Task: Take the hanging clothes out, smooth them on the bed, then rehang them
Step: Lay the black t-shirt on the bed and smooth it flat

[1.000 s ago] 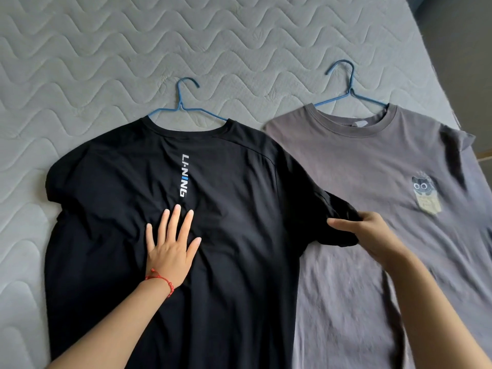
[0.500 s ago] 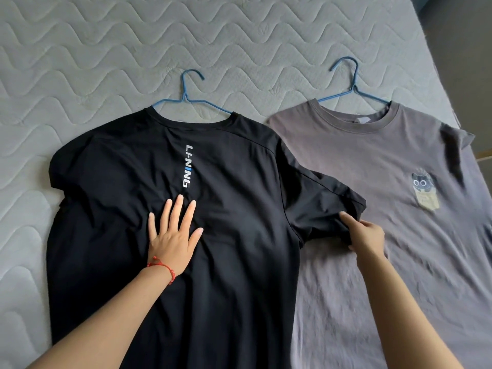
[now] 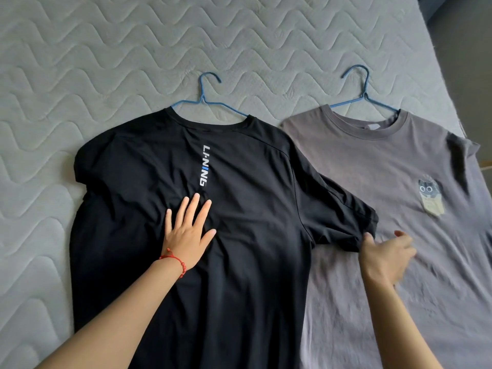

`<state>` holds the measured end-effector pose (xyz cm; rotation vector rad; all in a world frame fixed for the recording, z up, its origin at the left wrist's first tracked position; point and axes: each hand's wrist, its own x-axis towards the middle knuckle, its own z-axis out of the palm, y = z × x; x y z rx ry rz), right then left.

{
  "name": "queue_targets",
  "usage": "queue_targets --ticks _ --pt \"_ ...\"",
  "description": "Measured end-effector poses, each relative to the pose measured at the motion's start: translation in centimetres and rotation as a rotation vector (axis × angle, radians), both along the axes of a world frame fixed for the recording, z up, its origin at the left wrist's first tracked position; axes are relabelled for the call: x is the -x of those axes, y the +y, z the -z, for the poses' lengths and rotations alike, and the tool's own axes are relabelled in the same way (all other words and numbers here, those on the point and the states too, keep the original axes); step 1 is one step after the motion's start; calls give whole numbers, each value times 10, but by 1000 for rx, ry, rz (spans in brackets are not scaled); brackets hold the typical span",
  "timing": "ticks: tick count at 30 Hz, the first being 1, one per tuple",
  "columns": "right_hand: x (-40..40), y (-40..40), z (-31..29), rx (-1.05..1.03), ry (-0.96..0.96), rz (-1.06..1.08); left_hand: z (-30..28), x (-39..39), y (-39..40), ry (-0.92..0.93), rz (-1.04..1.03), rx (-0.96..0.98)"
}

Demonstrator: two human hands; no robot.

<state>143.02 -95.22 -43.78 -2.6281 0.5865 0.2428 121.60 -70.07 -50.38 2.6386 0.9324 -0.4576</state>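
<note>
A black T-shirt (image 3: pixel 239 235) with white lettering lies flat on the bed, still on a blue hanger (image 3: pixel 205 98). My left hand (image 3: pixel 187 230) presses flat on its middle with straight fingers. The shirt's right sleeve (image 3: pixel 343 217) spreads out over a grey T-shirt (image 3: pixel 372 182), which lies beside it on a second blue hanger (image 3: pixel 363 93). My right hand (image 3: pixel 384 253) is blurred at the sleeve's hem; its thumb touches the hem and its fingers are spread loosely over the grey shirt.
The quilted grey mattress (image 3: pixel 106 62) stretches to the left and far side. Its right edge (image 3: pixel 452 102) runs close past the grey shirt, with dark floor beyond. The grey shirt carries a small cat print (image 3: pixel 430 195).
My right hand pulled the black sleeve out to the right and flattened it, then loosened its pinch on the hem. My left hand stayed pressed on the black shirt.
</note>
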Motion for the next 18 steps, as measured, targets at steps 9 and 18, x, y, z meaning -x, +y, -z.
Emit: queue_targets --ticks 9,18 --pt "111 170 40 -52 -168 -1054 -28 40 41 -478 -480 -25" --pt "132 199 94 109 -255 -1195 -25 92 156 -575 -1043 51"
